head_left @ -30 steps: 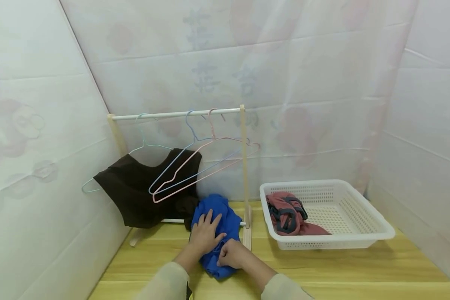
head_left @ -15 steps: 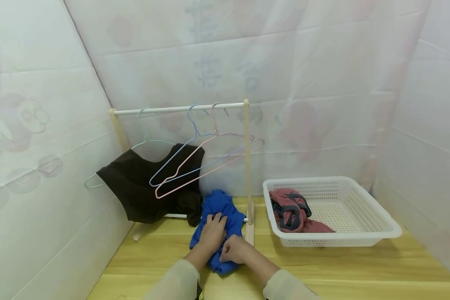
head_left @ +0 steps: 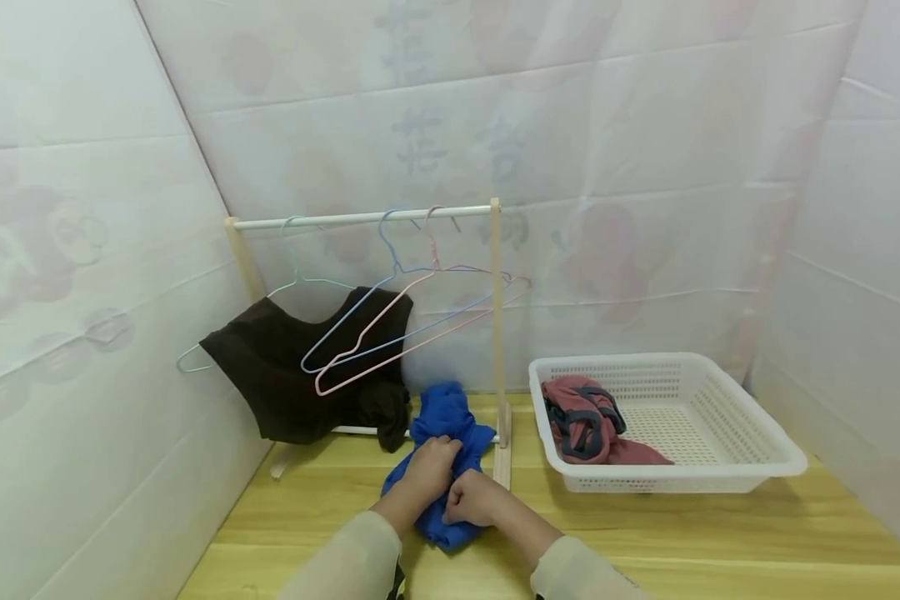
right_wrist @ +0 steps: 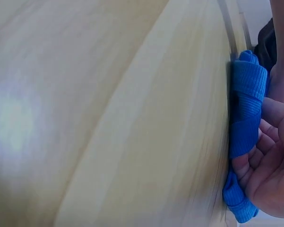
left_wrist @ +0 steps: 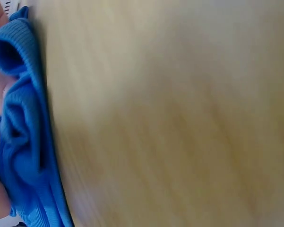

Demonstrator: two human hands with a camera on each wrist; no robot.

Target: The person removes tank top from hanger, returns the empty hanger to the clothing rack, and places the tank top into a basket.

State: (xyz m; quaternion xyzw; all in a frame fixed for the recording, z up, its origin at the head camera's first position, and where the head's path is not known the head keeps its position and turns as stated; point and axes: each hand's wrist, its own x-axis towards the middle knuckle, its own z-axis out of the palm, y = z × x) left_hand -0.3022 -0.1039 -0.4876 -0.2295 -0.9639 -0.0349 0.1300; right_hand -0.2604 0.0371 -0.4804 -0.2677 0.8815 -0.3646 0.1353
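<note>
A crumpled blue garment [head_left: 444, 408] with ribbed edges lies on the wooden table in front of both hands. My left hand [head_left: 429, 468] is on its middle, fingers bent down into the cloth and gripping a fold; the fingertips are hidden. Nearer the front, my right hand [head_left: 474, 498] holds the lower part. In the right wrist view, the curled fingers [right_wrist: 267, 142] of that hand pinch the blue ribbed cloth [right_wrist: 248, 104]. The left wrist view shows the garment's rolled ribbed opening [left_wrist: 14, 42] along the left edge.
Behind the garment stands a rack [head_left: 498, 333] with a white rail. On it hang a dark brown garment [head_left: 300, 383] on a green hanger, a blue hanger [head_left: 345, 317] and a pink hanger [head_left: 378, 312]. A white basket [head_left: 667, 472] at right holds a red-and-grey garment [head_left: 581, 417].
The left hand's spread fingers have drawn together and bent into the blue cloth, slightly nearer the right hand. The right hand keeps its hold. The head view has shifted a little.
</note>
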